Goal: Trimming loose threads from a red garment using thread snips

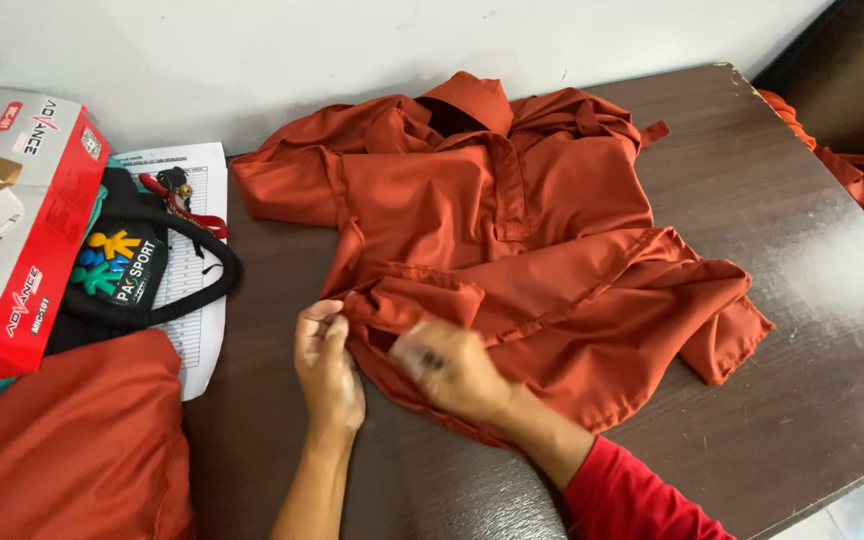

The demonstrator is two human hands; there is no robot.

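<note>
Rust-orange shirt (pixel 512 230) lies on the dark table (pixel 812 380); my left hand (pixel 327 365) pinches its hem flat, my blurred right hand (pixel 447 370) rests on it, fingers unclear.

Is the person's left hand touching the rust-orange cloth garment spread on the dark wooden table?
Touching. The head view shows the left hand pinching the rust-orange garment at its near folded edge.

A shirt (pixel 512 240) lies spread on the table (pixel 802 300), its collar toward the wall. Both hands rest on its near hem, the left hand (pixel 327 365) just left of the right hand (pixel 452 370). Left of the shirt sit a pouch (pixel 122 265) on a paper sheet (pixel 197 300), a cardboard box (pixel 22 210) beyond it, and folded cloth (pixel 72 440) (nearest the camera).
</note>
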